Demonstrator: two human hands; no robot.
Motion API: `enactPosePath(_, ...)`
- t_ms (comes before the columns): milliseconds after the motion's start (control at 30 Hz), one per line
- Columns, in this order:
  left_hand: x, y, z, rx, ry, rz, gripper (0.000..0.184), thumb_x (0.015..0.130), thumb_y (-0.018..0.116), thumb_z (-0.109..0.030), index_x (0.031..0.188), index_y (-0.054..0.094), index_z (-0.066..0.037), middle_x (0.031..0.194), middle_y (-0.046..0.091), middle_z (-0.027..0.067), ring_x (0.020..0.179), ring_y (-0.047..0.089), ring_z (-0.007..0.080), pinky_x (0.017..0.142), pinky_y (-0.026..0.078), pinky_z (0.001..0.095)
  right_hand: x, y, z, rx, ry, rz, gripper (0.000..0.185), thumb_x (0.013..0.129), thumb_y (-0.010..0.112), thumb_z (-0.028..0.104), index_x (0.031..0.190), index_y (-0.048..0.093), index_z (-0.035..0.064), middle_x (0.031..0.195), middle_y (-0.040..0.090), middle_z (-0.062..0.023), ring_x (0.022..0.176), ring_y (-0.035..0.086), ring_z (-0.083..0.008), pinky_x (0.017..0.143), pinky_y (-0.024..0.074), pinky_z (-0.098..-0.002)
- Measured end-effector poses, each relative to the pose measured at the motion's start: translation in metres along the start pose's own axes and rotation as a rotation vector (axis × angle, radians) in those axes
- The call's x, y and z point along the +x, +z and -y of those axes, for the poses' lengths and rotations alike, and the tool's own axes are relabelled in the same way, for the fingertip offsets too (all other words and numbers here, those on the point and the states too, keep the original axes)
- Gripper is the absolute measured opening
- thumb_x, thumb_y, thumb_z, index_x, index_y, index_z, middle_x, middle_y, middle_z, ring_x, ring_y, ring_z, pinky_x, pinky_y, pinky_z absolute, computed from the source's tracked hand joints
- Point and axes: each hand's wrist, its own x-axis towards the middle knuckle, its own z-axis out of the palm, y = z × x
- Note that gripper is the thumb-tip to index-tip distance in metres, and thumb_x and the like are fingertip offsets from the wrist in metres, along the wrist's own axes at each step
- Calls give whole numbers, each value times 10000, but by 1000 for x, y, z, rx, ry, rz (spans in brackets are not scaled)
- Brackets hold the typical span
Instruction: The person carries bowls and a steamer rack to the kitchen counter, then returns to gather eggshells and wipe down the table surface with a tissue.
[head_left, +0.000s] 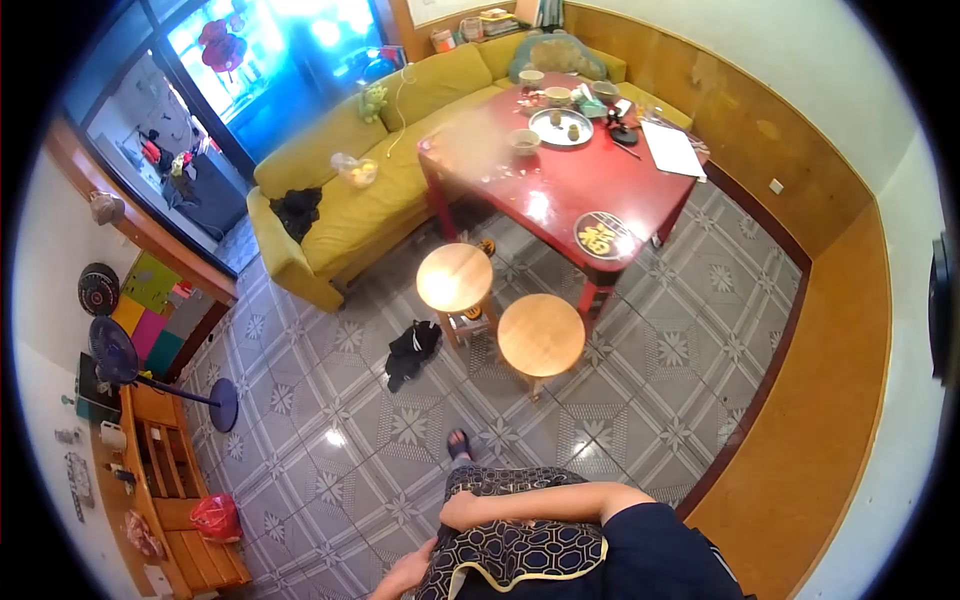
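Note:
A dark patterned apron (pixel 520 552) with gold hexagons and pale yellow edging lies bunched over my front. My right hand (pixel 462 511) is closed at the cloth near my thigh, its forearm stretched across from the right. Lower down, my left hand (pixel 408 572) reaches in from the bottom edge and touches the side of the apron; its fingertips are partly hidden by the cloth. One foot in a dark slipper (pixel 459 444) shows on the tiled floor ahead of me.
Two round wooden stools (pixel 541 336) stand ahead, before a red table (pixel 560 195) with bowls and a metal tray (pixel 560 128). A black cloth (pixel 412 355) lies on the floor. A yellow sofa (pixel 350 215) is behind; a fan (pixel 223 404) and wooden bench (pixel 190 545) stand left.

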Motion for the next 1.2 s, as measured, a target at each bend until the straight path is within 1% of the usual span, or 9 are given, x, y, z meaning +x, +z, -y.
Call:
enactPosePath(100,27,-66,-3,78,-38,-86,623,880,449,-352,1413,201,-145,1287,451,208,1196,434,326,992,321,348,48,-33,-25,-82,-25,-154,177,675,595,125,808,665,32,811,652,-181,772,654,-297,609,521,-392)
enactPosePath(233,56,-182,15,39,35,-153,764,782,485,-553,1389,259,-146,1174,534,240,1124,488,383,922,386,416,115,-98,-53,-16,37,-500,167,686,592,170,732,645,19,806,631,-154,780,631,-290,603,520,-375)
enactPosePath(367,39,-295,29,201,14,-88,734,815,444,-546,1399,249,-146,1064,600,200,978,586,320,797,468,379,168,-158,-64,-68,-99,-174,250,710,560,171,890,629,11,931,613,-135,819,614,-279,601,521,-355)
enactPosePath(433,20,-348,6,9,-151,289,706,832,440,-497,1413,224,-161,830,592,120,724,583,188,591,491,309,190,-170,-64,-33,-72,-78,254,733,539,195,894,641,27,968,613,-141,834,608,-287,583,511,-416)
enactPosePath(467,27,-362,13,-70,-141,399,707,836,431,-466,1429,175,-179,709,492,50,612,481,90,476,436,242,212,-156,-65,-238,186,-141,238,743,529,216,839,654,37,951,622,-142,823,606,-295,575,500,-447)
enactPosePath(533,36,-390,1,-100,-201,527,714,840,417,-471,1437,126,-207,762,497,49,623,505,114,508,467,265,226,-162,-76,-495,192,-304,238,744,519,242,764,665,55,854,642,-134,762,604,-298,557,478,-480)
enactPosePath(667,66,-421,7,-137,-223,597,703,839,415,-491,1435,130,-251,780,472,49,629,517,134,533,509,281,274,-173,-116,-452,-109,-230,181,699,541,223,627,665,113,608,619,-77,613,587,-245,536,412,-392)
enactPosePath(933,90,-465,-21,-133,-187,381,648,827,410,-529,1405,245,-290,721,482,52,526,530,165,511,534,332,278,-259,-161,-505,-213,-372,173,676,576,242,632,671,104,665,633,-53,692,582,-199,573,382,-330)
enactPosePath(1200,238,-433,33,-71,-23,196,638,822,343,-584,1324,404,-195,1077,578,246,933,603,336,619,527,422,271,-307,-209,-663,-360,-458,202,689,555,264,634,659,100,655,620,-56,652,546,-212,590,362,-361)
